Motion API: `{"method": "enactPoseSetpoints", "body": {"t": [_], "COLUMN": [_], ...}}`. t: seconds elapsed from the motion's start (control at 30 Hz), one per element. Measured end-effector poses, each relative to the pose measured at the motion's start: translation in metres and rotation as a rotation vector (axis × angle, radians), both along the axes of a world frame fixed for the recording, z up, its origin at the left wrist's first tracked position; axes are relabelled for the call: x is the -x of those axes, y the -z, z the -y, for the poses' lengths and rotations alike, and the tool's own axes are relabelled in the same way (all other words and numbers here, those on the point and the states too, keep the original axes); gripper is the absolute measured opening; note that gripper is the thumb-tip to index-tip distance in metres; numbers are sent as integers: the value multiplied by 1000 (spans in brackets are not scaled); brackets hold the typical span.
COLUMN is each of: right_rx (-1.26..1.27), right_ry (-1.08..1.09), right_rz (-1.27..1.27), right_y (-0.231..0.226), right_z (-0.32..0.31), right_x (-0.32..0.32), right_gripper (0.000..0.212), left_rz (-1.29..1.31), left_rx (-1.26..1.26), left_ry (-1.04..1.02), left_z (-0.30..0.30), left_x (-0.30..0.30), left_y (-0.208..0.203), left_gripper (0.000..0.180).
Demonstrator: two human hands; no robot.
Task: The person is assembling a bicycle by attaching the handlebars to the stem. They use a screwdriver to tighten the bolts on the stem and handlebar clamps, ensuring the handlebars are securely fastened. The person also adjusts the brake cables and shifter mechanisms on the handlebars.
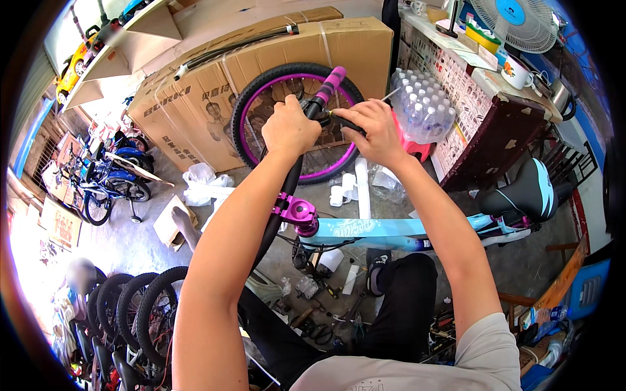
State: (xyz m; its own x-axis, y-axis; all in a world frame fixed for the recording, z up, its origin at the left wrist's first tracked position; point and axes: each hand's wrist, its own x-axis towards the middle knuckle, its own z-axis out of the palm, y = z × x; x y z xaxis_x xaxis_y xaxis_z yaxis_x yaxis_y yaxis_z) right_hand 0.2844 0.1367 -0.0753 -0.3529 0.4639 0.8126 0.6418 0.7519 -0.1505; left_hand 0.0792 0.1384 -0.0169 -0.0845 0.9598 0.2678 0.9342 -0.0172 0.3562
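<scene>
Both hands up at the handlebar, side by side just below its purple grip

And here's the left hand, fingers wrapped tight round the black handlebar, the purple grip jutting out beyond it; just beside it, the right hand has its fingers curled narrow on a slim black piece, its kind I cannot tell! Down the bar sits the purple stem, next to a light-blue frame stretching away to the right, a black saddle near its far end, while behind the hands a purple-rimmed wheel stands in front of a big cardboard box, bottles packed to the right
</scene>
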Motion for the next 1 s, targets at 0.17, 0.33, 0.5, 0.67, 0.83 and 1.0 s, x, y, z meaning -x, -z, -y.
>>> {"method": "enactPoseSetpoints", "body": {"t": [0.17, 0.33, 0.5, 0.67, 0.83, 1.0], "right_rx": [-44, -101, -11, 23, -74, 118], "right_ry": [20, -1, -63, -84, -70, -180], "right_rz": [95, 253, 250, 284, 379, 249], "right_y": [-9, -21, -24, -31, -39, -27], "right_z": [0, -3, -21, -30, -23, -39], "right_x": [-3, -9, -21, -26, -21, -27], "right_gripper": [41, 42, 43, 43, 36, 59], "left_rz": [-9, -5, -5, 5, 4, 4], "left_rx": [28, 17, 18, 27, 19, 32], "left_ry": [-4, -5, 3, 2, 0, -5], "left_z": [0, 2, 2, 1, -1, 1], "left_x": [-2, 1, 1, -2, -1, 4], "left_y": [-3, -2, -3, -2, 0, -1], "left_gripper": [52, 52, 52, 51, 51, 51]}}
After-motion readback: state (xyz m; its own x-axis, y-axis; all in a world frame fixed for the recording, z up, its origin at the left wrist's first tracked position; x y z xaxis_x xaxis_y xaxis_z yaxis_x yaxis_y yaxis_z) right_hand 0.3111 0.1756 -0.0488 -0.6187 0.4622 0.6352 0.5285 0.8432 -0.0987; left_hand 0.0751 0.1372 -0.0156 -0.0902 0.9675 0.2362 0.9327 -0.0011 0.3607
